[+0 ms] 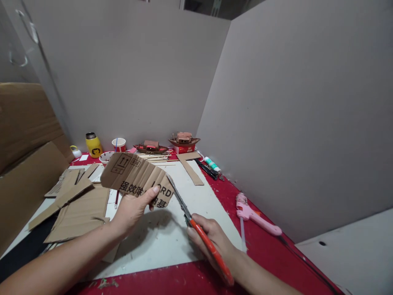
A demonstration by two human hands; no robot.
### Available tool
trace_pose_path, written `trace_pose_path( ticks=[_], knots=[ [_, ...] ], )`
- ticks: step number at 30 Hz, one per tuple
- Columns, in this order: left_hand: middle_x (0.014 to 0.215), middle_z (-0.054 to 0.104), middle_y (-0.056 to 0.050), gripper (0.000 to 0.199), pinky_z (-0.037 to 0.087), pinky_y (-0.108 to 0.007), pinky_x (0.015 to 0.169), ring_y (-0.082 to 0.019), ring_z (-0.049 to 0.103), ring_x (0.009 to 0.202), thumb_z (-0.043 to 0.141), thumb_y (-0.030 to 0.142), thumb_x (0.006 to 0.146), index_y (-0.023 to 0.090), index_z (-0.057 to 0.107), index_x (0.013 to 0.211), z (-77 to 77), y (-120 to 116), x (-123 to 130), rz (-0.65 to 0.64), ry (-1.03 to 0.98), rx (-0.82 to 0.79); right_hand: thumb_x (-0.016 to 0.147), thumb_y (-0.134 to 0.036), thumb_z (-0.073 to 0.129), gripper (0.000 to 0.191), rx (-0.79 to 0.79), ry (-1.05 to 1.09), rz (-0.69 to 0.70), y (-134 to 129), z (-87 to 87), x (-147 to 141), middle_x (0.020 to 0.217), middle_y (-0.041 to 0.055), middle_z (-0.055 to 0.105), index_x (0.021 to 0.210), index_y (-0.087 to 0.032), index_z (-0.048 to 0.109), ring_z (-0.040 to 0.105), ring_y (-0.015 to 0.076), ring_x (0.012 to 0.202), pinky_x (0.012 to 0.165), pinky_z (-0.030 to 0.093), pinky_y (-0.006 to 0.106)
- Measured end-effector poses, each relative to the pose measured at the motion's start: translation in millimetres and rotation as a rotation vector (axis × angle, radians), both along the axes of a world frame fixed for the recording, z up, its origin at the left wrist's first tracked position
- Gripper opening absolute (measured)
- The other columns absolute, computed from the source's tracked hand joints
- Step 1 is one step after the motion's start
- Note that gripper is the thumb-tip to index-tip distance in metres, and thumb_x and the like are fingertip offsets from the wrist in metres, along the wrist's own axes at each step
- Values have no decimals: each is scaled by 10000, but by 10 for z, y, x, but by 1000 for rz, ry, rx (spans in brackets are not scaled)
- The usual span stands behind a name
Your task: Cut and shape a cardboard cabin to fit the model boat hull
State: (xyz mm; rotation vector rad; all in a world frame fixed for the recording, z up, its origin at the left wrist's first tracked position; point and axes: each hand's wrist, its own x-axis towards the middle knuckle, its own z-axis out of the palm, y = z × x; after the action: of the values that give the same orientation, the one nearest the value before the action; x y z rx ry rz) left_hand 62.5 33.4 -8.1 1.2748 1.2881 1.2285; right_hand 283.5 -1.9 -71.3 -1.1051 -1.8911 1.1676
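Observation:
A curved piece of printed cardboard (pixel 135 174) is pinched between the thumb and fingers of my left hand (pixel 135 209), raised over the white board (pixel 144 254). My right hand (pixel 211 237) is closed around the red-orange handles of a pair of scissors (pixel 208 246). The scissor blades point up and to the left, and their tips meet the right edge of the cardboard. How far apart the blades are is hard to tell.
Cut cardboard pieces (pixel 80 213) lie at left beside a large cardboard box (pixel 27 164). A yellow bottle (pixel 93 145), a paper cup (pixel 119 144) and two model boats (pixel 184 141) (pixel 150 146) stand behind. A pink glue gun (pixel 258 217) lies at right.

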Motion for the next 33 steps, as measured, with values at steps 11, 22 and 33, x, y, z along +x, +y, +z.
trace_pose_path(
  ticks=[11, 22, 33],
  knots=[
    [553, 547, 23, 404, 415, -252, 540, -139, 489, 548, 731, 526, 694, 188, 547, 569, -136, -42, 53, -45, -67, -25, 961, -535, 420, 356, 72, -142, -27, 15, 67, -28, 647, -58, 387, 787, -227, 377, 326, 119, 581, 535, 313, 250],
    [513, 544, 5, 415, 450, -267, 541, -151, 496, 534, 717, 513, 699, 203, 530, 496, -32, -15, 31, -64, -4, -31, 946, -568, 437, 410, 24, -53, -41, 23, 55, -34, 617, -74, 281, 735, -226, 357, 254, 100, 544, 477, 251, 242],
    [626, 648, -12, 295, 473, -261, 495, -158, 554, 544, 799, 440, 651, 181, 678, 724, -118, 61, -28, -121, -54, -33, 915, -494, 561, 377, 8, -11, -40, 48, 38, 28, 653, -74, 294, 737, -220, 374, 264, 99, 582, 515, 283, 234]
  ],
)
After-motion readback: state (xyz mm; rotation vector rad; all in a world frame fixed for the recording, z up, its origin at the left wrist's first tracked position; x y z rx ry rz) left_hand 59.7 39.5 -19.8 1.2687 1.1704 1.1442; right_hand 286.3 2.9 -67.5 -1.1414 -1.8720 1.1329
